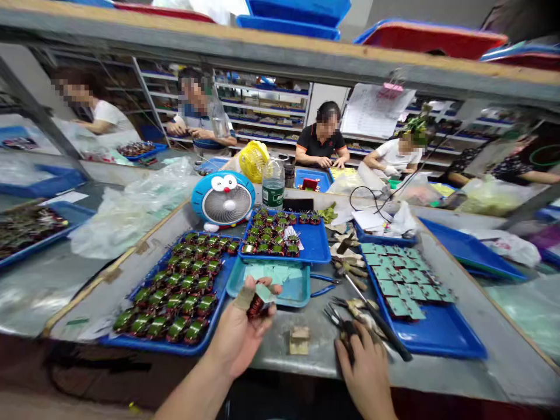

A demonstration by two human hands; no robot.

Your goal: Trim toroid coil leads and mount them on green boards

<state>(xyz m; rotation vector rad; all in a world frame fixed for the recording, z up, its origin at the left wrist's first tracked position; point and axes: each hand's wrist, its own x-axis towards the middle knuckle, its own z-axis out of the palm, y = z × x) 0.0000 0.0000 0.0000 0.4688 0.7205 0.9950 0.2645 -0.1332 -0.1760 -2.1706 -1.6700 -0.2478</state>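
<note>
Nearest the camera, the left hand (238, 335) is closed, with thumb and fingers pinching a small copper-wound coil (256, 304). A pale green slip (263, 291) sits against the coil's top. The coil is held just in front of the near edge of the teal tray (301, 291).

Right of that tray, the right hand (365, 373) lies palm down over the dark handles of the pliers (341, 324); whether it grips them cannot be told. The pliers' long axis points from the wrist toward the tray's right corner. The coil lies well left of the right hand.

Left of the tray, a blue tray (153, 345) holds rows of green-taped coils. Behind it stands a round blue fan (223, 199). Farther back, other people sit working.
</note>
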